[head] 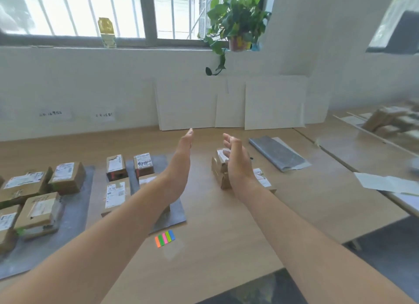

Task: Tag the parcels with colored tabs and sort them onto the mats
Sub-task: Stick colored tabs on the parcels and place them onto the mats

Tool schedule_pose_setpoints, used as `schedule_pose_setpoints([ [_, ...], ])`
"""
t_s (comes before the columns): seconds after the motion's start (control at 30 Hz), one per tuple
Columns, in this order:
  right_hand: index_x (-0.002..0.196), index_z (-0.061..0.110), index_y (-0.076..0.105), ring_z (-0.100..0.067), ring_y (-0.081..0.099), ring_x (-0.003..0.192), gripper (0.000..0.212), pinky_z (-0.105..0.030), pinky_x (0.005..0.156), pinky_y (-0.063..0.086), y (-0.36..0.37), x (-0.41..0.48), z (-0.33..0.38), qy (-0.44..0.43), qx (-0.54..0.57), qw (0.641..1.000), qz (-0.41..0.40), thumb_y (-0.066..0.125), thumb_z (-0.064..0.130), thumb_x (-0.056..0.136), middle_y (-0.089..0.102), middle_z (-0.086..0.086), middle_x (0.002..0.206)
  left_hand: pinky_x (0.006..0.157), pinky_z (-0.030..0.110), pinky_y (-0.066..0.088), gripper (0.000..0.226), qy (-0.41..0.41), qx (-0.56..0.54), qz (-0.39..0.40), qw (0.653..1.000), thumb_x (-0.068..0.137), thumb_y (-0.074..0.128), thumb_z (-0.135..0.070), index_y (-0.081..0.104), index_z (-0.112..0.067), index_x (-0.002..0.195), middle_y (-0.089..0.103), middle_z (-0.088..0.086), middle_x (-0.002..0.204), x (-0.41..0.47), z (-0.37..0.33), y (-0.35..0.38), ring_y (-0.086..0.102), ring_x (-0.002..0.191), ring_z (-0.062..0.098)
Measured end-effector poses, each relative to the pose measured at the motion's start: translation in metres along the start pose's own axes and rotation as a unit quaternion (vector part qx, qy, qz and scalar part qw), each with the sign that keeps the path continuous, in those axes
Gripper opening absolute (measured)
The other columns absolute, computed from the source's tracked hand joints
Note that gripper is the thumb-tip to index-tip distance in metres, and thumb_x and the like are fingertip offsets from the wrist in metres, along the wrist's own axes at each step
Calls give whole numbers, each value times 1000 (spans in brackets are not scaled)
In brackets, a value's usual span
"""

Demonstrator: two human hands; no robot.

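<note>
Both of my hands are raised above the wooden table, palms facing each other, holding nothing. My left hand [181, 165] has straight fingers and hovers over the middle grey mat [172, 215]. My right hand [238, 163] has relaxed fingers and floats in front of a small pile of brown parcels [218, 167] lying on bare table. Several parcels with white labels [115, 167] lie on the middle mat, and several more [65, 174] on the left grey mat [77, 213]. A strip of colored tabs [164, 238] lies near the table's front edge.
A folded grey mat [278, 154] lies at the right rear of the table. White boards [229, 104] lean against the wall. Loose paper sheets [385, 182] and more boxes [385, 120] sit on the adjoining table at right. A potted plant [238, 25] stands on the windowsill.
</note>
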State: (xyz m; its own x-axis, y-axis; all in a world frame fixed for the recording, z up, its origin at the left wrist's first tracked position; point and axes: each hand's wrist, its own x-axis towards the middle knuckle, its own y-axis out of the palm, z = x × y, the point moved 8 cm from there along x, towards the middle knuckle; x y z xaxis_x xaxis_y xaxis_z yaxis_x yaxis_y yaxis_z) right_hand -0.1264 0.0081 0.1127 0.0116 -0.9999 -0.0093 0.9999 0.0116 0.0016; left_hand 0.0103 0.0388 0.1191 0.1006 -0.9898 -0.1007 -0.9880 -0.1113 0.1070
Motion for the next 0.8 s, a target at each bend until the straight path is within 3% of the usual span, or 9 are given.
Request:
schedule_pose_setpoints([
  [0.1,131,39,63,-9,55,129,62,-39,117,40,-44,13,-7,2,2,1000,-5,37,60,79,60,10,138,126,45,-3,113,-12,5,-5,1000,50,42,-84,25,-48,156,16,-12,168,11,13,42,7,154,7],
  [0.17,131,43,62,-10,52,135,60,-42,119,37,-73,24,-14,1,-2,1000,6,37,62,80,58,14,141,126,45,-3,114,-21,4,-6,1000,49,42,-85,25,-48,156,16,-13,168,19,25,73,8,154,8],
  [0.3,139,35,59,-12,49,139,59,-43,122,34,-132,52,-28,11,-3,1000,21,36,55,89,56,15,137,126,41,-2,117,-25,-3,-3,1000,49,43,-84,22,-45,158,14,-12,168,37,39,136,9,154,6],
  [0.4,142,32,57,-14,48,140,53,-40,120,34,-170,73,-38,19,-10,999,29,34,49,97,55,9,146,126,40,0,118,-39,-5,-13,999,48,44,-85,22,-46,157,17,-11,167,49,48,171,10,154,6],
  [0.53,139,34,60,-13,49,138,64,-42,120,35,-203,92,-54,44,-10,999,20,33,55,85,56,10,147,126,43,3,113,-59,0,-21,998,51,45,-86,27,-47,155,24,-12,165,64,65,201,14,153,7],
  [0.67,143,29,59,-14,49,138,69,-42,120,36,-220,115,-70,59,-11,998,14,32,56,85,55,7,149,127,45,4,114,-79,8,-29,996,49,46,-86,30,-46,155,26,-13,164,88,77,217,18,152,7],
  [0.8,147,27,56,-8,57,120,52,-27,101,43,-225,144,-87,83,-5,996,16,32,44,104,54,7,150,127,42,3,116,-96,10,-12,995,49,45,-87,28,-45,156,22,-14,165,118,91,228,16,152,5],
])
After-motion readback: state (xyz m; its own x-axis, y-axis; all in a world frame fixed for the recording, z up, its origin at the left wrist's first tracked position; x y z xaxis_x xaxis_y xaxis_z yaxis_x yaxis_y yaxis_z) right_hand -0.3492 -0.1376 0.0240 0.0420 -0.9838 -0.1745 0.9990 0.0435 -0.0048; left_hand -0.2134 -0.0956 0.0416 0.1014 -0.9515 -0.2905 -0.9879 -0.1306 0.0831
